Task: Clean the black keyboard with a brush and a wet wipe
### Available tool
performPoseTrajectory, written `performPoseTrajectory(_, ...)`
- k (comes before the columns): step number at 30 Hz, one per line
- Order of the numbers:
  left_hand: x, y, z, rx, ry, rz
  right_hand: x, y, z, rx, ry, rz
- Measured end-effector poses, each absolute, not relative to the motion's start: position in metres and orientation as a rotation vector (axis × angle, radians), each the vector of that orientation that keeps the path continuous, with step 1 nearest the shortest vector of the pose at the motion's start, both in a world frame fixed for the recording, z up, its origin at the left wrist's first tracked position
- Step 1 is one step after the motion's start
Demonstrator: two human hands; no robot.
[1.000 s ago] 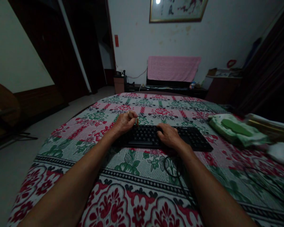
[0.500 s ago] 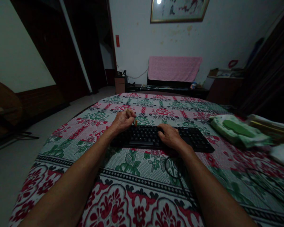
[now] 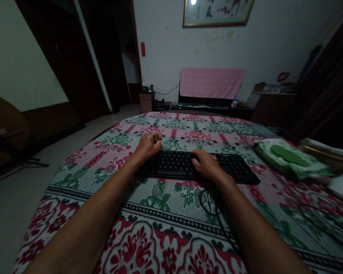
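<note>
A black keyboard point(image 3: 175, 166) lies across a bed with a red, green and white flowered cover point(image 3: 160, 224). My left hand point(image 3: 146, 146) is at the keyboard's far left corner, its fingers pinched together on something small that I cannot make out. Over the keys at the middle of the keyboard rests my right hand point(image 3: 206, 165), palm down, fingers lying loosely curved on it. The keyboard's dark cable point(image 3: 214, 207) loops on the cover just below my right wrist.
A folded green and white cloth point(image 3: 286, 156) and pale bundles lie at the bed's right side. A second cable point(image 3: 317, 220) trails there. Beyond the bed stands a low cabinet with a pink towel point(image 3: 211, 83). Bare floor point(image 3: 11, 205) lies left.
My left hand has dropped slightly toward the keyboard's corner, and the small thing seen at its fingertips earlier is now hidden. My right hand has stayed on the keys.
</note>
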State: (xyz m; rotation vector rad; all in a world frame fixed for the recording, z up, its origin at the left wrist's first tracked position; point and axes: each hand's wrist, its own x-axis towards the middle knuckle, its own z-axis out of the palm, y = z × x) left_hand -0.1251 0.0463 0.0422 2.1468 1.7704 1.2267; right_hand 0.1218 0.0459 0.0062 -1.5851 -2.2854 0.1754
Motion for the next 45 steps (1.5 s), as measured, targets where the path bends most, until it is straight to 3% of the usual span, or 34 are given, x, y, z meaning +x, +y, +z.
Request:
performPoseTrajectory(15,-0.114,0.04,0.02,1.741,1.783,1.361,0.122,0.044,0.004,-1.581,-2.271,0.167)
performPoseTrajectory(24,-0.144,0.032,0.032,1.683,2.141,1.264,0.12,0.042,0.003,-1.59,-2.269,0.132)
performPoseTrajectory(34,-0.139,0.034,0.025,1.641,1.935,1.336,0.12,0.045,0.003,-1.578,-2.271,0.143)
performPoseTrajectory(41,-0.164,0.024,0.042,1.612,2.379,1.242,0.122,0.047,-0.002,-1.548,-2.251,0.139)
performPoseTrajectory(45,-0.162,0.024,0.048,1.55,2.281,1.371,0.123,0.049,-0.006,-1.548,-2.249,0.122)
